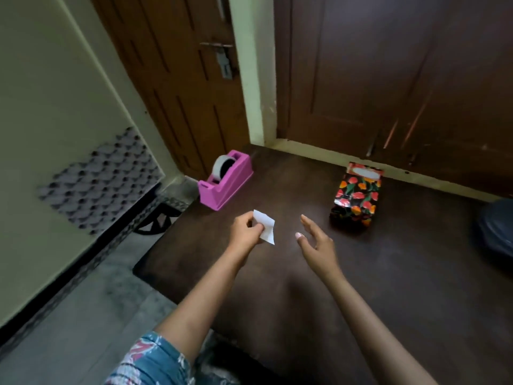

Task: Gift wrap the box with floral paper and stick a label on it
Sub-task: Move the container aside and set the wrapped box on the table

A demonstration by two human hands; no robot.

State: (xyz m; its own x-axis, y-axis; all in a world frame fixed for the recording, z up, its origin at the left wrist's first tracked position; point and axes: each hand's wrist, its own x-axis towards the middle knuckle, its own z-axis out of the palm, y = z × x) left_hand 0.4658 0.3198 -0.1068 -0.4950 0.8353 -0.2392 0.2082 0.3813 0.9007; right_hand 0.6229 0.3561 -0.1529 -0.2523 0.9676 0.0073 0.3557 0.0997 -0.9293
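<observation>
Wrapped box (pixel 356 198): lying flat on the far right part of the table (pixel 277 287), close to the pale sill under the dark right-hand door; covered in black paper printed with red and orange flowers.
Box long axis: running near-to-far, leaning slightly rightward at the far end; one short end facing the person, the other pointing toward the door.
Label (pixel 363 171): white oval on a reddish patch, at the far end of the box's upper face.
Left hand (pixel 245 232): raised over the middle of the table, thumb and fingers pinching a small white paper slip (pixel 266 226) by its left edge.
Paper slip: roughly rectangular, slightly curled, tilted with one corner pointing down.
Right hand (pixel 315 240): held just right of the slip, palm turned leftward, fingers straight and loosely spread, holding nothing; apart from the box, which sits beyond it and to the right.
Tape dispenser (pixel 226 182): pink, at the table's far left corner, with a tape roll (pixel 222 166) seated in it; well apart from the box.
Table: dark brown top.
Sleeve (pixel 150 359): blue patterned fabric on the left arm, at the bottom edge.
</observation>
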